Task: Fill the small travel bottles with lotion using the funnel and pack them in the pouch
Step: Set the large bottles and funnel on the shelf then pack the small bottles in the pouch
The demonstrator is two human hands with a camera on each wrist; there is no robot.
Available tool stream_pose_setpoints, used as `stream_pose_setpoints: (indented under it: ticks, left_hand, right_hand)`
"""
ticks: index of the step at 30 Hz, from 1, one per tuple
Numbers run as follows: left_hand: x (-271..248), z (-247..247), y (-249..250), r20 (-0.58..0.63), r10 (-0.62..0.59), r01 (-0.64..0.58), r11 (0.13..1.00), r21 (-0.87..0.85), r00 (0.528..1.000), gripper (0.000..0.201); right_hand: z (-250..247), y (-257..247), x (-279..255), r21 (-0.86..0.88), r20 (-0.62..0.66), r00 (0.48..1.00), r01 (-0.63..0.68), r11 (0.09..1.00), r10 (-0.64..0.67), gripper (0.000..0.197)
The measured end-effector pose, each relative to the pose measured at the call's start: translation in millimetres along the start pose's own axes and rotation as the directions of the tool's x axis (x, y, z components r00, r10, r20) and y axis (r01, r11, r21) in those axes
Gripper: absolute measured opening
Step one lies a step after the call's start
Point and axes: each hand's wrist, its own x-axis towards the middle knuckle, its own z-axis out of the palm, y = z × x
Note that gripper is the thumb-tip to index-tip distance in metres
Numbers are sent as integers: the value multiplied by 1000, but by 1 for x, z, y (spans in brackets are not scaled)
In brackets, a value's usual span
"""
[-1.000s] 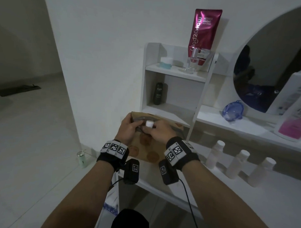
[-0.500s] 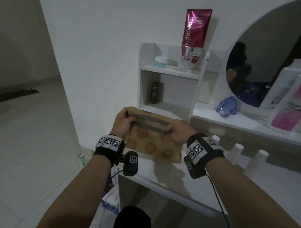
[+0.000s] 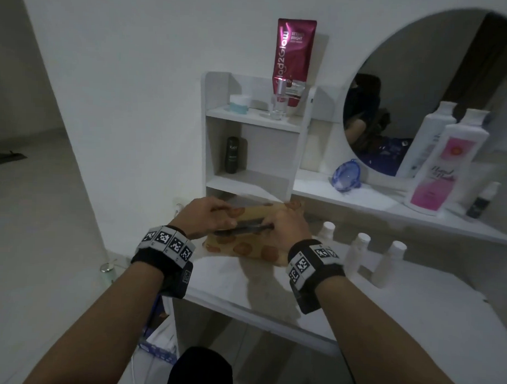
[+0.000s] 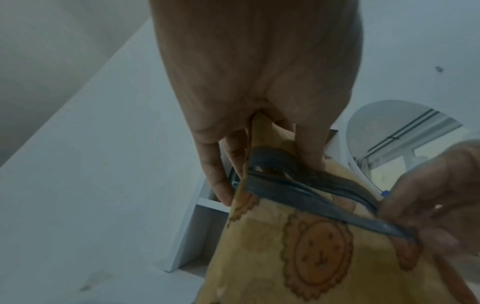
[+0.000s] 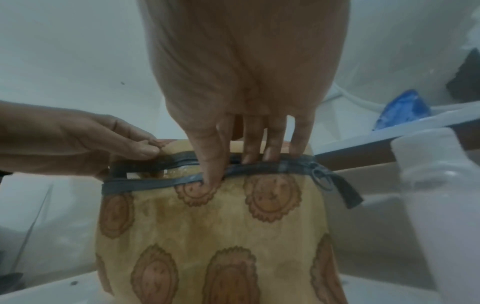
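A tan pouch [image 3: 244,247] printed with brown cookie faces stands on the white table [image 3: 414,312]. My left hand [image 3: 221,218] pinches its left end at the dark zipper band [image 4: 298,197]. Holding the same band further right is my right hand [image 3: 271,225], thumb on the front edge and fingers behind the rear edge [image 5: 233,166]. The pouch [image 5: 221,236] mouth is a narrow slit, and the zipper pull [image 5: 320,178] hangs at its right end. Three white travel bottles [image 3: 358,250] stand to the right. A blue funnel [image 3: 346,176] lies on the shelf.
A large pink-and-white lotion bottle [image 3: 446,161] stands on the right of the shelf [image 3: 375,202] before a round mirror [image 3: 422,83]. A white cubby unit [image 3: 249,120] behind the pouch holds a jar, a dark bottle and a magenta tube [image 3: 294,58].
A small white bottle seen between my hands a second ago is out of sight. The pouch mouth was pulled wide, then narrowed, and the pouch came down onto the table.
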Motion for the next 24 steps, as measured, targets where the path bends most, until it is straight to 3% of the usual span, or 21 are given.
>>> stream_pose_setpoints:
  ticks: [3,5,8,9,11,15,18,21,24]
  left_hand:
    - [3,8,1,-112,54,-53,999,13,992,19]
    - [8,10,-1,-147,58,-60,998,-11,987,18]
    - [15,10,1,-140,64,-70,997,-40,988,20]
    - [18,11,2,-139,63,-69,997,-35,988,21]
    - [25,12,3,-140,42,-45,999,-16,989,21]
    - [35,14,-3,-130,-21,20,1000,-4,991,27]
    - [36,15,-8,-124,-23,24,1000,10,992,30]
    - [35,13,-10,-122,-21,24,999,25,992,30]
    - [35,12,-10,-110,-26,28,999,21,994,30]
  right_hand:
    - [4,11,-2,58,-75,997,-28,998,33,18]
    - [7,19,-9,134,-273,953,-93,987,127,29]
    - [4,31,-27,240,-520,749,-333,912,410,44]
    - [4,36,-32,270,-527,691,-415,869,494,53]
    - [6,46,-34,333,-479,635,-507,795,606,69]
    - [16,62,-32,449,-279,615,-595,667,737,71]
    - [26,74,-33,516,-132,612,-629,581,780,50]
    - [38,83,-34,506,-14,684,-625,595,730,43]
    - [43,85,-32,477,7,704,-627,616,710,42]
